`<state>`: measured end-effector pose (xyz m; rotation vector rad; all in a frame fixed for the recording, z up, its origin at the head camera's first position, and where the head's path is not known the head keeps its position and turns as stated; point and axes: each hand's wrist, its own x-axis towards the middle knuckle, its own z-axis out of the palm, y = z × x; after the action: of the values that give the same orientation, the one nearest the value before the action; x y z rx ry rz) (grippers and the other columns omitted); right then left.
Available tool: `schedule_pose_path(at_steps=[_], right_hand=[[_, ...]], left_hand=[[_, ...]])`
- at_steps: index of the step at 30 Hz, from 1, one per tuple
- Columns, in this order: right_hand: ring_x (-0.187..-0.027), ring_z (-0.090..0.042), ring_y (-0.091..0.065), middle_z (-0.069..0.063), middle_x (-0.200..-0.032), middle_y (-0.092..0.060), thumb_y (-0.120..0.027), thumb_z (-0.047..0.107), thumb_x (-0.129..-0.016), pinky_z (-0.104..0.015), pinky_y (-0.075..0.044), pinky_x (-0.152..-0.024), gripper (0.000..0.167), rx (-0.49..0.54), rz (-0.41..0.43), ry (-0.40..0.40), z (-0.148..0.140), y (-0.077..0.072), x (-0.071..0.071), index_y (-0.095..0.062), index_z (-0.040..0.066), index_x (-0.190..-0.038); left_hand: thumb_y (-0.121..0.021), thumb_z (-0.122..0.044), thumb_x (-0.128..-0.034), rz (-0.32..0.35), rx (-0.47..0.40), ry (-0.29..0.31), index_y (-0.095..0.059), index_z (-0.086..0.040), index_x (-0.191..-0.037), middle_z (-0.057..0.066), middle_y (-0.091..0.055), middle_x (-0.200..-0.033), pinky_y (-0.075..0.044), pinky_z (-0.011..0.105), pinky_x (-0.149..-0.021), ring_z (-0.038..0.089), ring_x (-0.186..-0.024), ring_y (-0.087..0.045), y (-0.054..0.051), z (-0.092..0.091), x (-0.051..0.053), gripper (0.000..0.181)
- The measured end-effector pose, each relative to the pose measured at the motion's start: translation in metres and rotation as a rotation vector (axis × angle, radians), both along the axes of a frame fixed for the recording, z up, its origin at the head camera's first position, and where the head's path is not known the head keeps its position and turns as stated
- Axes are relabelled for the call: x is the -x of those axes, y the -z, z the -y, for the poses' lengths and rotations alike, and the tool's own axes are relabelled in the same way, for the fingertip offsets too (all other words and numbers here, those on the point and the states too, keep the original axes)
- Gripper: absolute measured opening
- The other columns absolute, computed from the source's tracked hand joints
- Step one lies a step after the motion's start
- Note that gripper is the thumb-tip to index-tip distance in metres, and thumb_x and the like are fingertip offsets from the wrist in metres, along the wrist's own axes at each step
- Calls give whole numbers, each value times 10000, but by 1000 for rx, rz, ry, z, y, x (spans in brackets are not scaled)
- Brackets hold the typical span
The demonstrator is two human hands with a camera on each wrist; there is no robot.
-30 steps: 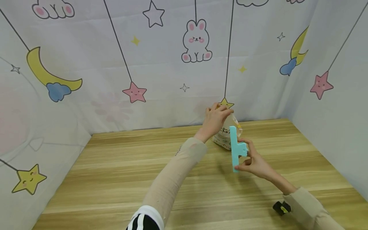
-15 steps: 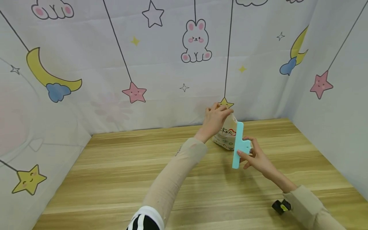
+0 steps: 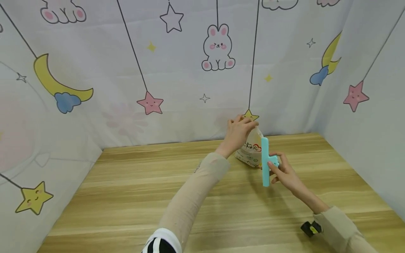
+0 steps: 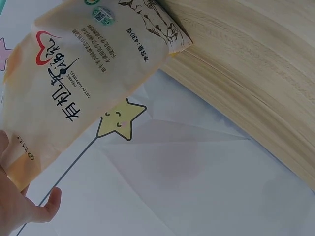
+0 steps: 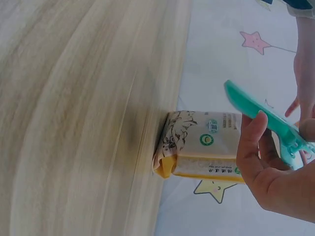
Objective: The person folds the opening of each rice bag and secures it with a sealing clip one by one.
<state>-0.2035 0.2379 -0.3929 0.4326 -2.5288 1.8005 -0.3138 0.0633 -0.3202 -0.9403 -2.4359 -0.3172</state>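
Note:
A cream paper-like food bag (image 3: 248, 154) with printed Chinese characters stands upright at the back of the table. My left hand (image 3: 237, 133) pinches its top edge; in the left wrist view the bag's printed front (image 4: 98, 88) shows, with only part of the hand (image 4: 17, 206) at the lower left. A turquoise bag clip (image 3: 265, 175) is gripped by my right hand (image 3: 288, 175), long bar upright, just in front of the bag's right side. The right wrist view shows thumb and fingers around the clip (image 5: 256, 105), with the bag (image 5: 202, 135) behind it.
The wood-grain table (image 3: 152, 189) extends to the left and front. A white cloth backdrop (image 3: 183, 77) with cartoon prints hangs close behind the bag, and another stretch runs along the right. A small black device (image 3: 311, 228) sits by the right sleeve (image 3: 336, 225).
The clip has moved slightly right, uncovering more of the bag's print. My right thumb has gone from the bar's lower end up to its middle. My left hand keeps its place on the bag.

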Motion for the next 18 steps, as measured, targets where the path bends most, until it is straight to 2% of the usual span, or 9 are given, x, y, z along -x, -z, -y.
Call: schedule_pose_path(at_steps=[5, 9, 13, 16, 18], right_hand=[[-734, -61, -583, -249, -982, -536, -449, 225, -936, -334, -507, -547, 362, -71, -60, 69, -4, 5, 1, -352, 44, -1235], [-773, -63, -614, -242, -1128, -495, -505, 225, -910, -315, -520, -574, 377, -82, -72, 86, -5, 6, 0, -426, 57, -1238], [-885, -219, -639, -212, -1245, -444, -530, 242, -895, -287, -531, -629, 414, -82, -61, 104, -6, 4, -2, -447, 63, -1259], [-926, -318, -621, -229, -1260, -424, -521, 254, -899, -302, -534, -663, 443, -87, -44, 112, -8, 2, -4, -438, 54, -1286], [-884, -290, -640, -249, -1228, -425, -507, 255, -907, -327, -533, -677, 458, -84, -31, 109, -9, 1, -4, -421, 44, -1304]], left_hand=[[-400, -247, -945, 6, -6, 3, -575, -290, -1165, -112, -589, -1119, -307, 319, -743, 136, -1029, -441, 1, 0, 0, 285], [-396, -254, -945, 5, -4, -1, -573, -291, -1168, -110, -586, -1129, -316, 323, -746, 139, -1040, -440, 1, -1, -1, 287], [-391, -258, -948, -4, 4, -2, -568, -287, -1180, -108, -585, -1128, -323, 331, -748, 144, -1045, -442, 1, -1, 0, 293], [-393, -239, -951, -4, 12, -2, -553, -290, -1203, -105, -582, -1130, -321, 331, -746, 145, -1042, -442, 0, -1, 0, 303], [-397, -218, -951, -3, 23, -7, -536, -298, -1223, -104, -577, -1138, -318, 327, -748, 144, -1046, -439, 0, -1, 0, 315]])
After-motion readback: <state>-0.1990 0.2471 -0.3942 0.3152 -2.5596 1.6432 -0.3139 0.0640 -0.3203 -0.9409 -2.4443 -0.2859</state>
